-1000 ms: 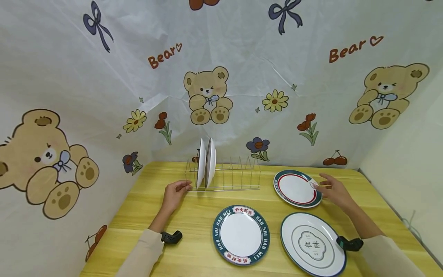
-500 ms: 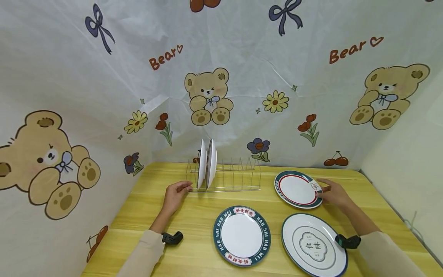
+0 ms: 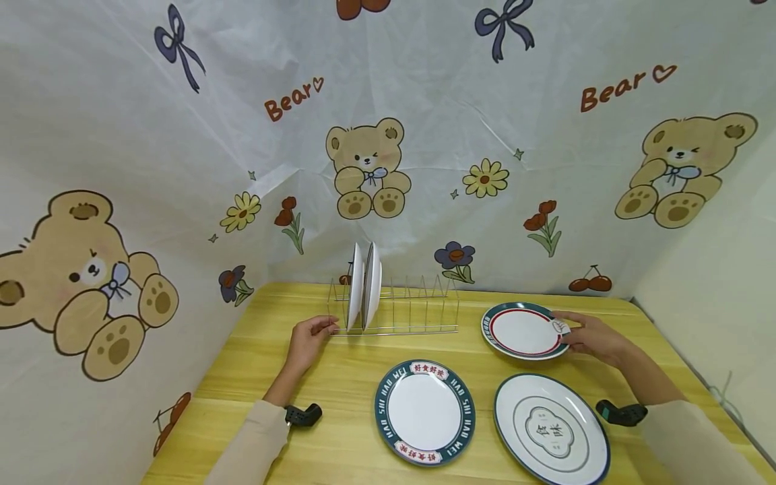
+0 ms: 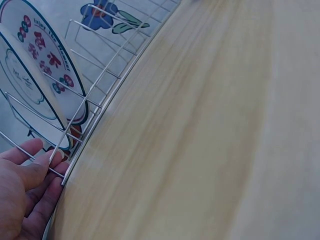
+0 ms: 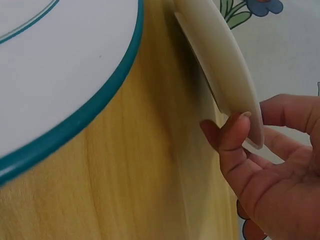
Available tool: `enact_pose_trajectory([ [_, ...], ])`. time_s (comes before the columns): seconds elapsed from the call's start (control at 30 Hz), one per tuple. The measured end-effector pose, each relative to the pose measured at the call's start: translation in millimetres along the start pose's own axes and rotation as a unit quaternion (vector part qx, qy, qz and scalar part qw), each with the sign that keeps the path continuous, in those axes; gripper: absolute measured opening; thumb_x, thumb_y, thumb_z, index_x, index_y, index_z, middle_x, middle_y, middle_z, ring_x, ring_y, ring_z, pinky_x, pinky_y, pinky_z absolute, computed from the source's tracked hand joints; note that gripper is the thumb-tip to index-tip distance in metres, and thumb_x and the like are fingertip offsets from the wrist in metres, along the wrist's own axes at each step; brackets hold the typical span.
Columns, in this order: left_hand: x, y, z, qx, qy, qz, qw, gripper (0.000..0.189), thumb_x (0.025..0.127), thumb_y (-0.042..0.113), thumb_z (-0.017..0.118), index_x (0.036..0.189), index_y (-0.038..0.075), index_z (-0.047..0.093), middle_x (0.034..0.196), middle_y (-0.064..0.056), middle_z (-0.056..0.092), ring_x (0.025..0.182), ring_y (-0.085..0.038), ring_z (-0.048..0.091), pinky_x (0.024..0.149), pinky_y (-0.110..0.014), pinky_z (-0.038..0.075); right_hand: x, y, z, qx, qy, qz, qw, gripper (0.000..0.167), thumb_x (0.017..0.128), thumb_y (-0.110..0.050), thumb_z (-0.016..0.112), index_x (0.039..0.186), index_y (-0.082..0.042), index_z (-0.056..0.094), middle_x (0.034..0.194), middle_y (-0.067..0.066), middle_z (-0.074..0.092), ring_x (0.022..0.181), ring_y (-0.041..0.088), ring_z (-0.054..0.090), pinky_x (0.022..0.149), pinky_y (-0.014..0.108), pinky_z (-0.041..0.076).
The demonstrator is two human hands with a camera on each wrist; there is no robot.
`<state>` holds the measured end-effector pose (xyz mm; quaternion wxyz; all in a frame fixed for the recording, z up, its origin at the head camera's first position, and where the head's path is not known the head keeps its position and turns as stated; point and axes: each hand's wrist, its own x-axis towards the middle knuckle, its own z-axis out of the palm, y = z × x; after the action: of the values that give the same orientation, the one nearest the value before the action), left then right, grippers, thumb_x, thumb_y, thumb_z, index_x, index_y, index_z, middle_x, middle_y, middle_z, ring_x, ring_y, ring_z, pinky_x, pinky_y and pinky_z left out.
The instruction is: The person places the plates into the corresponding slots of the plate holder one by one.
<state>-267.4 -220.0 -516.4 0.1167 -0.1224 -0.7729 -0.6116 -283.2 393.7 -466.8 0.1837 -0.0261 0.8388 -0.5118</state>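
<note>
At the left end of a wire dish rack (image 3: 418,331), my left hand (image 3: 306,342) pinches the end wires with thumb and fingers. Two plates stand on edge in the rack's left slots: a white plate (image 3: 355,289) and a second plate (image 3: 372,286) to its right. On the right, my right hand (image 3: 599,342) pinches the rim of a plate with a green border and red ring (image 3: 524,330). In the right wrist view the pale underside of that plate (image 5: 220,55) shows, its rim between thumb and fingers, tilted up from the table.
A green-rimmed plate (image 3: 424,411) lies face up in the front middle. Right of it lies a larger white plate (image 3: 515,417) with a dark rim, near my right forearm. A bear-print sheet (image 3: 424,222) hangs behind the wooden table (image 3: 339,404).
My right hand has closed on the rim of the red-ringed plate, and the plate's near right side has risen and tilted. The left hand stays at the rack.
</note>
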Motion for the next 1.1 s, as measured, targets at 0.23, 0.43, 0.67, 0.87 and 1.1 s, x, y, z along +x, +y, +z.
enact_pose_trajectory([
  [0.23,2.2,-1.5,-0.5,0.004,-0.002,-0.007,1.0000,0.021,0.096,-0.008,0.064,0.115,-0.016,0.068,0.113,-0.034,0.068,0.096,-0.047,0.070,0.086,-0.045,0.061,-2.6,-10.4,1.8,0.064,-0.032,-0.001,0.9975,0.069,0.101,-0.004,0.053,0.160,0.003,0.016,0.151,0.038,0.025,0.093,0.021,0.060,0.080,0.026,0.059],
  [0.43,7.7,-26.5,0.0,-0.003,0.003,-0.020,0.9998,0.022,0.096,-0.007,0.064,0.116,-0.013,0.069,0.114,-0.031,0.069,0.099,-0.046,0.070,0.087,-0.045,0.061,-6.9,-23.1,6.4,0.068,-0.045,-0.026,0.9963,0.073,0.105,-0.019,0.056,0.159,0.005,0.013,0.154,0.041,0.016,0.099,0.024,0.067,0.091,0.034,0.060],
  [0.67,9.5,-36.6,0.3,-0.007,0.019,-0.013,0.9997,0.020,0.094,0.002,0.070,0.113,-0.004,0.074,0.112,-0.024,0.072,0.096,-0.039,0.073,0.084,-0.038,0.062,-13.7,-34.3,8.7,0.077,-0.078,-0.084,0.9904,0.075,0.106,-0.013,0.053,0.160,0.005,0.003,0.151,0.043,0.017,0.100,0.028,0.072,0.092,0.038,0.060],
  [0.87,8.9,-34.9,0.8,0.005,0.027,-0.015,0.9995,0.016,0.094,0.001,0.070,0.109,-0.001,0.076,0.104,-0.018,0.075,0.090,-0.032,0.075,0.079,-0.028,0.063,-16.3,-44.5,15.7,0.089,-0.070,-0.119,0.9864,0.076,0.106,-0.007,0.052,0.161,0.000,0.001,0.143,0.032,0.032,0.102,0.032,0.072,0.094,0.048,0.057],
  [1.1,9.7,-34.6,1.1,0.011,0.029,-0.021,0.9993,0.017,0.094,-0.001,0.069,0.109,-0.001,0.076,0.104,-0.017,0.076,0.090,-0.031,0.075,0.079,-0.027,0.062,-19.7,-57.7,26.8,0.084,-0.016,-0.149,0.9851,0.070,0.106,-0.011,0.053,0.164,-0.019,0.015,0.148,0.037,0.024,0.096,0.028,0.072,0.088,0.037,0.062],
])
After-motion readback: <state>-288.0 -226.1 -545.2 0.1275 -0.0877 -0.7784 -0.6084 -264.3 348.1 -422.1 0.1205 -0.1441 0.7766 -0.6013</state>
